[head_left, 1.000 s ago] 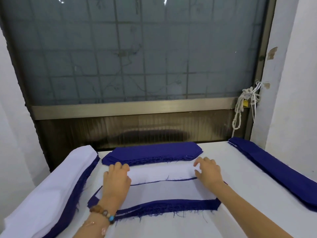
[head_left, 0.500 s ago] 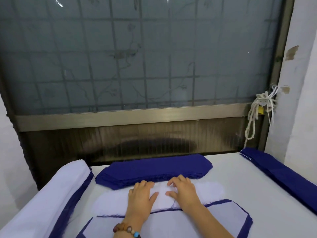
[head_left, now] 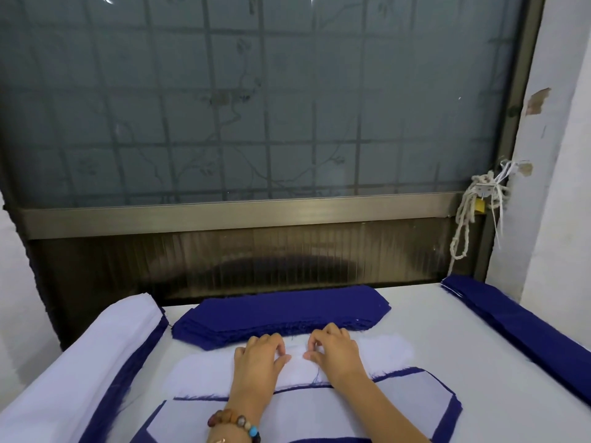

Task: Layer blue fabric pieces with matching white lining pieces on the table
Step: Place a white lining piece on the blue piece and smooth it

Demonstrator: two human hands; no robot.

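- Head view, looking down on flat white table (head_left: 415, 302) set against large frosted glass window (head_left: 287, 107).
- Left hand (head_left: 259, 362) and right hand (head_left: 335, 351) side by side at mid-frame, thumbs nearly touching.
- Both on middle of long white lining strip (head_left: 198, 372).
- Both hands narrow, with fingers curled down and fingertips plus thumb pinching white lining strip.
- Small raised fold of fabric between the two thumbs.
- Rest of white lining strip flat, crosswise on table, ends reaching out past both hands.
- Far edge of strip just beside back stack.
- Near edge meeting front piece; touching or overlapping, cannot tell which.
- Back stack: pile of dark blue fabric pieces with angled ends (head_left: 287, 310), frayed at near edge, by far side of table.
- Front piece: dark blue fabric panel (head_left: 447, 414) at bottom of frame, with pale white lining panel (head_left: 399, 394) laid on top and blue border round it.
- Forearms crossing over that front piece.
- Left of table: thick stack of white fabric (head_left: 96, 362) over dark blue layers (head_left: 128, 378), running front to back.
- Right of table: long stack of dark blue strips (head_left: 527, 327) along table edge, well apart from hands.
- Beaded bracelet (head_left: 236, 425), mostly brown with one bright blue bead, on left wrist.
- Knotted white cord (head_left: 463, 225) hanging at right side of window frame, next to white wall (head_left: 559, 187).
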